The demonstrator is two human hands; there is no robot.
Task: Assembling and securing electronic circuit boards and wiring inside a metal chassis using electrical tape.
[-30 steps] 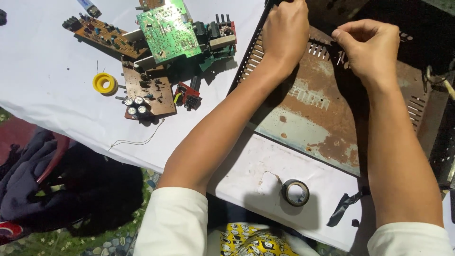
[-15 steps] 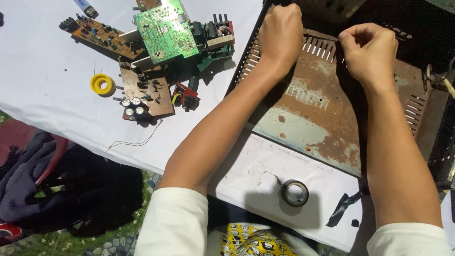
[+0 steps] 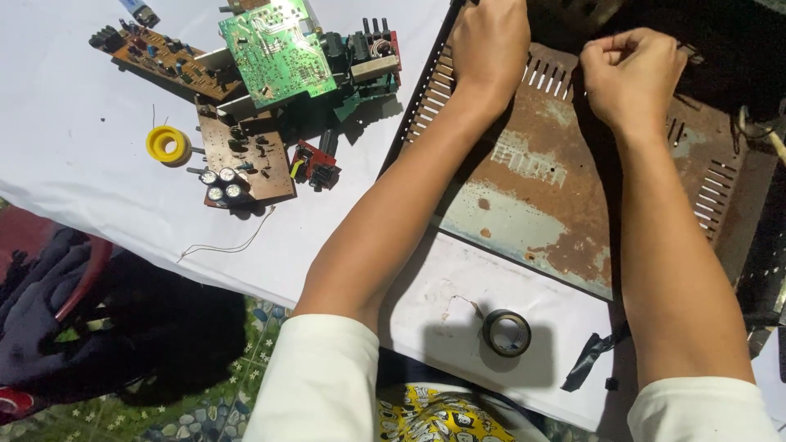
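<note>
The rusty metal chassis (image 3: 540, 196) lies bottom-up on the right of the white-covered table (image 3: 65, 155), and both hands work at its far edge: the left hand (image 3: 490, 45) curled shut over the slotted corner, the right hand (image 3: 630, 78) closed in a fist just beside the vents, though what either pinches I cannot tell. The flaking, sharp-edged sheet could cut a finger or slide if a hand slips. Near the person lie a black tape roll (image 3: 506, 332) and a tape scrap (image 3: 591, 360), with circuit boards (image 3: 254, 90) and a yellow solder spool (image 3: 168, 145) to the left, and dark clothes (image 3: 106, 327) heaped on the patterned floor.
</note>
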